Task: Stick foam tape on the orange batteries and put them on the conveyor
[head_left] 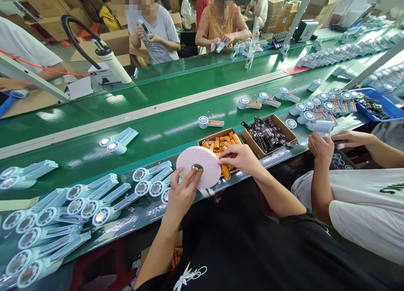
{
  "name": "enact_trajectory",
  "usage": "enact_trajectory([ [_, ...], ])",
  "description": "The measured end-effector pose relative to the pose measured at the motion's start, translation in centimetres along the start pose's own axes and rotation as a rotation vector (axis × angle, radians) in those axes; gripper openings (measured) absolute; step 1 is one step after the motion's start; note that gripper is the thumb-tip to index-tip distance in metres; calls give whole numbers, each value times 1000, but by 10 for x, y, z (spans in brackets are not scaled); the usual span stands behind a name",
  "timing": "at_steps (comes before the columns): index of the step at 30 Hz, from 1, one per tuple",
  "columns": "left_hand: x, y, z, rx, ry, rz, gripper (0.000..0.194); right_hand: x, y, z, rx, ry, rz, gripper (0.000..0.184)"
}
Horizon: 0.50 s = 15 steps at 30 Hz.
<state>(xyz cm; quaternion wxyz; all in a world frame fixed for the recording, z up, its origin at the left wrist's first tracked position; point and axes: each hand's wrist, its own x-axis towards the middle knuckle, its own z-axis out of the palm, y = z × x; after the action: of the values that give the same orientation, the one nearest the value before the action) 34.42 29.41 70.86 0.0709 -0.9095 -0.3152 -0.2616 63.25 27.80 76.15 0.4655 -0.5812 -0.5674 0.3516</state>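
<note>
My left hand (184, 190) grips a wide, flat roll of pale pinkish-white tape (208, 160), with fingers at its centre hole. At the roll's right edge, my right hand (240, 157) has thumb and fingertips pinched together; whether they hold the tape's end is too small to make out. Just behind the roll sits a cardboard box of orange cylindrical batteries (217, 141), partly covered by the roll and my right hand. Light blue handheld fan bodies (154, 188) lie close to my left hand, open handles pointing away.
A box of black circuit boards (268, 133) stands right of the batteries. Many fan bodies (47, 236) crowd the bench at left. More lie along the green conveyor belt (170, 135). A co-worker's hands (322, 148) work at right, near a blue tray (383, 104). People sit across the belt.
</note>
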Motion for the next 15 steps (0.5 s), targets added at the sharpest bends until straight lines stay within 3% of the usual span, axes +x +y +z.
enact_trajectory([
  [4, -7, 1, -1, 79, 57, -36, 50, -12, 7, 12, 76, -44, 59, 38],
  [8, -4, 4, 3, 192, 48, -51, 45, -21, 25, 13, 269, -179, 254, 68],
  [10, 4, 6, 6, 257, 46, -52, 47, -18, 35, 16, 321, -79, 290, 72],
  [15, 22, 20, 11, 346, 122, -118, 49, -14, 44, 24, 536, 313, 278, 84],
])
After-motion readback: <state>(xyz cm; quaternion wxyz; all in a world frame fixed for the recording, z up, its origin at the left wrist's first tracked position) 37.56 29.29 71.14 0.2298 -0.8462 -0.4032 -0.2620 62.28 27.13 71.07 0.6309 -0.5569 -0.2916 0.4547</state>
